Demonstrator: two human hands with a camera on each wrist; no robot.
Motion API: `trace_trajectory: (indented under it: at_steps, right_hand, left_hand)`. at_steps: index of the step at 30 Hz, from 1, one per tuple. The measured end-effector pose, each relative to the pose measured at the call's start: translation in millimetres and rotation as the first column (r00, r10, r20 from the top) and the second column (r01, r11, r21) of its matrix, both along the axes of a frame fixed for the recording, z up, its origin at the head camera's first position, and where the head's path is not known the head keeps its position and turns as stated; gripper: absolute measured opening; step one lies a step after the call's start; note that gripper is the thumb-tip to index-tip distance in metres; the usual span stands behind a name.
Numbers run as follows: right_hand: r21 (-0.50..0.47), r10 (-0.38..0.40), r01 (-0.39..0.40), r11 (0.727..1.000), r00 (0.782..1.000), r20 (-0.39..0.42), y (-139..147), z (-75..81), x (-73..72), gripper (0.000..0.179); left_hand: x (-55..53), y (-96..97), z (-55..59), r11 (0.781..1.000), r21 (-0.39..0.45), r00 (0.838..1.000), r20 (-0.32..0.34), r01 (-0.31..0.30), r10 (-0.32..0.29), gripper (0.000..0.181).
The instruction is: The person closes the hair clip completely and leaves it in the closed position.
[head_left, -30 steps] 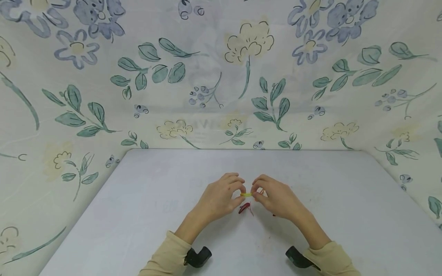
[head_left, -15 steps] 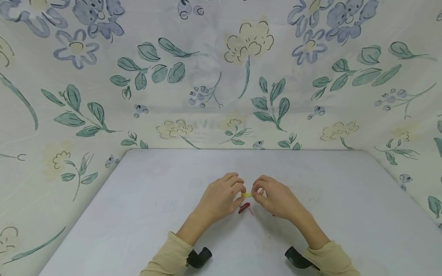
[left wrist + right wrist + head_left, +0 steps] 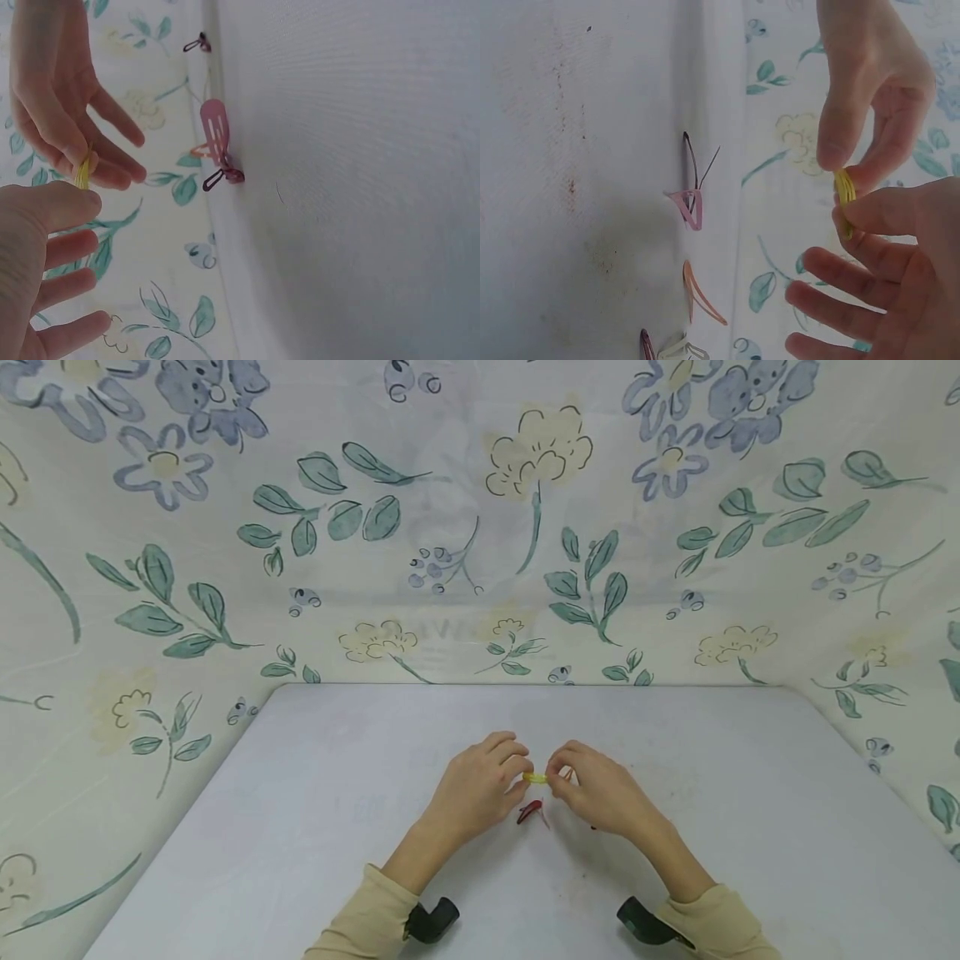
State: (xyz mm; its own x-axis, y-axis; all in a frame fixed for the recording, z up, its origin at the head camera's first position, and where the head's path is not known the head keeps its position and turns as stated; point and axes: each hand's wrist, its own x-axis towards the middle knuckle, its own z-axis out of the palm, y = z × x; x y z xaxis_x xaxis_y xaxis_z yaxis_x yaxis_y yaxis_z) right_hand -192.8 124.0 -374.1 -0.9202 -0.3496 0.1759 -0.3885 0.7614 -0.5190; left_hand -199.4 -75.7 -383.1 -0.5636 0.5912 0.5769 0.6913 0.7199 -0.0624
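Note:
Between my two hands is a small yellow snap hair clip [image 3: 536,778], held above the table. My left hand [image 3: 478,787] pinches one end of it between thumb and forefinger. The other end is pinched by the thumb and forefinger of my right hand [image 3: 596,787]. In the right wrist view the clip [image 3: 846,196] looks like a narrow yellow loop, partly covered by fingertips. The remaining fingers of both hands are spread and hold nothing. A dark red hair clip [image 3: 529,812] lies on the table just below the hands.
More snap clips lie on the white table [image 3: 300,827]: a pink one [image 3: 212,112], an orange one [image 3: 697,292], a pale one [image 3: 682,349] and dark red ones. Black wrist devices [image 3: 433,922] sit by both sleeves. A floral cloth [image 3: 450,560] hangs behind the table.
Both hands keep their pinch on the yellow hair clip. The clip has risen slightly with the left fingers. The clips on the table lie as before.

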Motion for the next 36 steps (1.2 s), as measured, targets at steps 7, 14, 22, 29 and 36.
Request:
trace_trajectory:
  at_steps: [7, 14, 22, 29, 36]
  right_hand:
    - [-0.034, -0.003, 0.002, 0.999, 0.999, -0.033, -0.5, 0.7, -0.1, 0.008]
    - [-0.065, -0.026, 0.025, 0.998, 1.0, -0.015, -1.7, 2.3, 0.5, 0.011]
    - [-0.162, -0.023, 0.035, 0.986, 0.997, 0.079, -3.0, 2.9, -0.4, 0.016]
    - [-0.17, -0.018, 0.034, 0.985, 0.996, 0.092, -2.7, -0.1, -2.4, 0.009]
    - [-0.171, -0.009, 0.022, 0.985, 0.997, 0.075, -3.4, -1.2, -1.6, 0.009]
  left_hand:
    - [-1.0, 0.3, 0.0, 1.0, 0.02, 0.999, -0.042, 0.002, -0.002, 0.006]
    - [0.7, 1.3, 2.4, 1.0, 0.013, 1.0, -0.026, 0.0, 0.001, 0.01]
    - [-0.5, 0.3, 1.1, 1.0, 0.025, 0.999, -0.036, 0.007, -0.006, 0.01]
    - [-0.5, -0.4, 1.8, 1.0, 0.025, 0.999, -0.032, -0.009, 0.01, 0.009]
    - [-1.0, -1.2, 2.5, 0.999, 0.034, 0.999, -0.019, -0.025, 0.026, 0.01]
